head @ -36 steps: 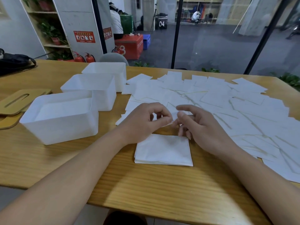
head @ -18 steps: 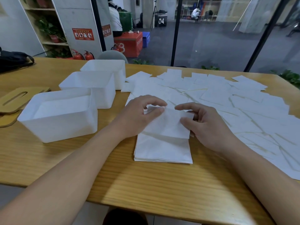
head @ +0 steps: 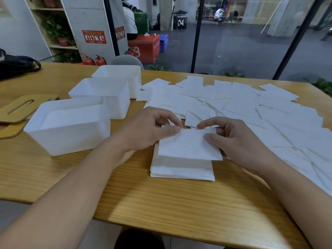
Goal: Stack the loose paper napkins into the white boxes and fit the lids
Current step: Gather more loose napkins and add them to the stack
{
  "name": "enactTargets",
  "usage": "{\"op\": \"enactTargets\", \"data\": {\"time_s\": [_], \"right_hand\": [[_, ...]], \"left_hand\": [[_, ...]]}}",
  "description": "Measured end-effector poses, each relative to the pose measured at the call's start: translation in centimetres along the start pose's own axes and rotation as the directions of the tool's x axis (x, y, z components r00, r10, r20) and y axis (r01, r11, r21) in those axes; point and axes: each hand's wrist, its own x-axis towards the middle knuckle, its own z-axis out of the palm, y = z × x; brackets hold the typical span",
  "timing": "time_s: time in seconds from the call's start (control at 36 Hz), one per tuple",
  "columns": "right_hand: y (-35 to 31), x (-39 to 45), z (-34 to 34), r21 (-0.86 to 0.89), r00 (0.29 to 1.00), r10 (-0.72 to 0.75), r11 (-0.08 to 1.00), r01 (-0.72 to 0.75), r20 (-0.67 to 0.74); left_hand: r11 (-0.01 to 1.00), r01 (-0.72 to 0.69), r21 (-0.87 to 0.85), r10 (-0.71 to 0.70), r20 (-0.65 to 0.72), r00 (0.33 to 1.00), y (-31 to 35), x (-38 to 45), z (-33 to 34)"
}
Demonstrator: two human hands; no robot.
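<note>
1. Step in hand, judged: gathering loose napkins into a pile before boxing. Both hands are holding one paper napkin (head: 188,143) by its far corners over the napkin pile (head: 182,169), which is lying on the wooden surface (head: 161,203).
2. Left hand (head: 149,129) is pinching the napkin's far-left corner between thumb and curled fingers. Right hand (head: 231,139) is pinching the far-right corner, thumb on top of the sheet and index finger arched over the far edge.
3. The held napkin is overlapping the far part of the pile, shifted slightly right of it; its near edge is casting a shadow on the pile, so it appears to be riding just above, not yet laid flat.
4. Next move, judged: lowering the sheet and squaring its edges to the pile. The sheet is thin and limp, so an uneven release is likely to leave it skewed.
5. Loose napkins (head: 251,112) are spreading beyond and to the right of the pile, many still ungathered.
6. Three white boxes are standing left of the pile: the nearest box (head: 68,141) is showing white inside, possibly napkins; the middle box (head: 115,103) and the far box (head: 133,76) are sitting beyond it.
7. Wooden slotted lids (head: 19,108) are lying left of the nearest box, not yet fitted.
</note>
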Motion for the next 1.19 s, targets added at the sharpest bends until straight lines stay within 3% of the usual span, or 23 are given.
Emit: {"op": "enactTargets", "data": {"time_s": [0.14, 0.33, 0.47, 0.61, 0.72, 0.86, 1.19], "right_hand": [[0.3, -0.5, -0.5, -0.138, 0.973, 0.036, 0.990, -0.004, 0.228], [0.5, -0.4, -0.3, -0.291, 0.974, 0.016, 0.955, 0.052, 0.227], [0.6, -0.5, -0.4, -0.305, 0.983, 0.005, 0.951, 0.052, 0.183], [0.1, -0.6, -0.4, -0.272, 0.992, -0.105, 0.955, 0.120, 0.071], [-0.6, -1.0, 0.4, -0.323, 0.974, -0.174, 0.922, 0.213, 0.146], [-0.1, -1.1, 1.8, -0.441, 0.940, -0.148, 0.853, 0.278, 0.307], [0.5, -0.5, 1.2, -0.436, 0.943, -0.139, 0.860, 0.266, 0.302]], "left_hand": [[0.997, 0.038, 0.065, -0.045, 0.124, 0.991, -0.6, -0.8, -0.4], [0.985, 0.044, 0.166, -0.075, 0.185, 0.980, -0.9, -0.9, -0.4], [0.974, 0.034, 0.223, -0.033, -0.009, 0.999, -1.0, -0.6, -0.8], [0.945, 0.052, 0.323, 0.025, -0.230, 0.973, -1.7, 0.0, -1.0], [0.924, 0.099, 0.370, 0.008, -0.278, 0.960, -2.3, 0.2, -1.2], [0.902, 0.111, 0.418, -0.014, -0.228, 0.974, -2.6, 0.1, -1.1], [0.874, 0.109, 0.474, -0.088, -0.066, 0.994, -2.9, -0.4, -2.3]]}}
